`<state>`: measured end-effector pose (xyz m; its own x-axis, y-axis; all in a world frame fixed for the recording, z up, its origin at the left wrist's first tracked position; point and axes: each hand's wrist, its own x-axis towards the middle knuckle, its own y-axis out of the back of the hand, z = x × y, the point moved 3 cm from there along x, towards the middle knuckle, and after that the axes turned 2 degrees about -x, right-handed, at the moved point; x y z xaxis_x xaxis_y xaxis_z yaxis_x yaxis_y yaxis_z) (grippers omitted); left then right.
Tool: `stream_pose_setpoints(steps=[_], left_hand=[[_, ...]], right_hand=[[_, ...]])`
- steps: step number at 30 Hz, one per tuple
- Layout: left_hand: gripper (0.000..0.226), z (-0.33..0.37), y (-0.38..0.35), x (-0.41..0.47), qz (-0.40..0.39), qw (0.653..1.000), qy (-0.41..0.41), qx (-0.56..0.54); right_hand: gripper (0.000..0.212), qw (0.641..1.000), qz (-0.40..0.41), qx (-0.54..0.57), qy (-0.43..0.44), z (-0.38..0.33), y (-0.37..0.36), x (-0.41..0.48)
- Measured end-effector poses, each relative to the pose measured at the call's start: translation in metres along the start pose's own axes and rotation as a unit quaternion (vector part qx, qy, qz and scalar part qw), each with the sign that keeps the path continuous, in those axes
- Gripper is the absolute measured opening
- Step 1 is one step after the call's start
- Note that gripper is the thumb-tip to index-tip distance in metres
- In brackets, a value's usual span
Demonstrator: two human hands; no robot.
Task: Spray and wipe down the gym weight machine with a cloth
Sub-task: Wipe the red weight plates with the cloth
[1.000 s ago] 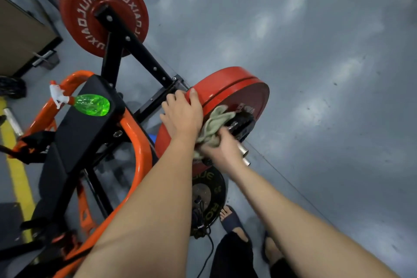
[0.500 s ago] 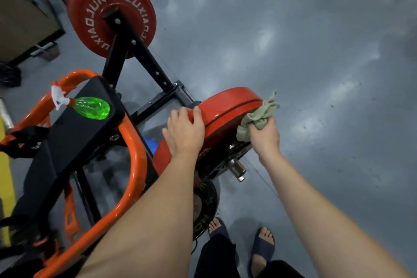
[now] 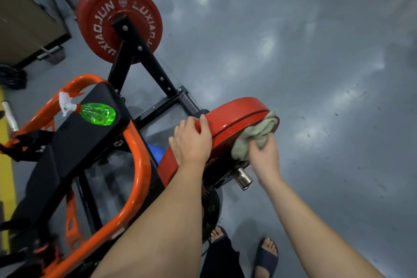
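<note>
R hand (image 3: 264, 156) bunches the cloth (image 3: 255, 135) in curled fingers and presses it on the near red plate (image 3: 237, 115), at its outer edge. A sec ago the cloth was at that plate's hub, by the steel sleeve (image 3: 242, 178). It has since swept out to the rim, so the face looks mostly done (my read). L hand (image 3: 191, 140) hasn't moved, fingers wrapped over the plate's top edge. Spray bottle (image 3: 97, 113) lies on the black pad (image 3: 74, 133), well left of the plate. Far red plate (image 3: 119, 20) beyond reads "LUXIAOJUN". Lettering on the black plate (image 3: 211, 210) below is unreadable.
</note>
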<state>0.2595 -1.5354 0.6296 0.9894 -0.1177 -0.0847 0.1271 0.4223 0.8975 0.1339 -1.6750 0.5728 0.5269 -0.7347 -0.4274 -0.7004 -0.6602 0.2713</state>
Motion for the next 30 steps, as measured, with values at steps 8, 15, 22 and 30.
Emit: stream_pose_setpoints(steps=[8, 15, 22, 30], left_hand=[[0.052, 0.001, 0.003, -0.001, -0.002, 1.0, 0.004, -0.016], [0.048, 0.001, 0.005, -0.002, -0.01, 1.0, 0.008, -0.019], [0.05, 0.0, 0.005, -0.003, -0.003, 1.0, 0.01, -0.022], [0.05, 0.002, 0.008, -0.005, 0.007, 0.999, 0.013, -0.046]], right_hand=[[0.041, 0.993, -0.054, 0.059, -0.088, -0.018, -0.006, -0.008], [0.034, 0.982, -0.186, 0.011, -0.022, 0.003, -0.061, -0.084], [0.032, 0.969, 0.034, 0.218, -0.109, -0.011, 0.013, 0.015], [0.03, 0.983, -0.094, 0.107, -0.12, -0.001, -0.022, -0.022]])
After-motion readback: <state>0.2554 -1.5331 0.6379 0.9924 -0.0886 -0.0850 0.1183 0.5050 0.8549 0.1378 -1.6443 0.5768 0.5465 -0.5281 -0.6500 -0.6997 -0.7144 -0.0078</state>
